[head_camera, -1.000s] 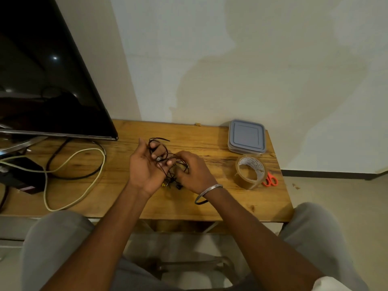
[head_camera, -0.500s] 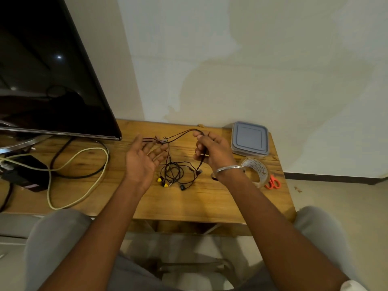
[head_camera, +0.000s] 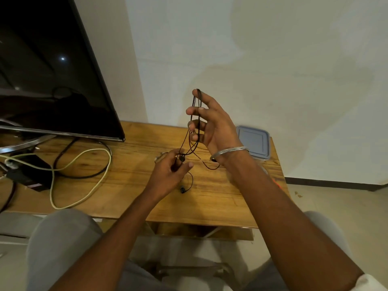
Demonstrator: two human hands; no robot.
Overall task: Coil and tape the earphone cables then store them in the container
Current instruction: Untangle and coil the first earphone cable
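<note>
A black earphone cable (head_camera: pixel 190 131) hangs in long loops between my two hands above the wooden table (head_camera: pixel 220 198). My right hand (head_camera: pixel 210 124) is raised with fingers spread, the cable looped over its fingertips. My left hand (head_camera: pixel 170 173) sits lower, near the table, pinching the cable's lower end. One earbud (head_camera: pixel 183 189) dangles to the table below my left hand. The grey lidded container (head_camera: pixel 255 142) stands at the table's back right, partly behind my right wrist. My right forearm hides the tape roll and most of the scissors.
A large dark TV screen (head_camera: pixel 52 80) stands at the back left on its stand. A yellow-green cable (head_camera: pixel 84 175) and a black cable (head_camera: pixel 84 175) loop across the table's left side beside a black box (head_camera: pixel 29 175). The wall is close behind.
My right hand has risen well above the table, drawing the cable up into long loops. My left hand has closed on the cable's lower end. The tangle has left the table.
</note>
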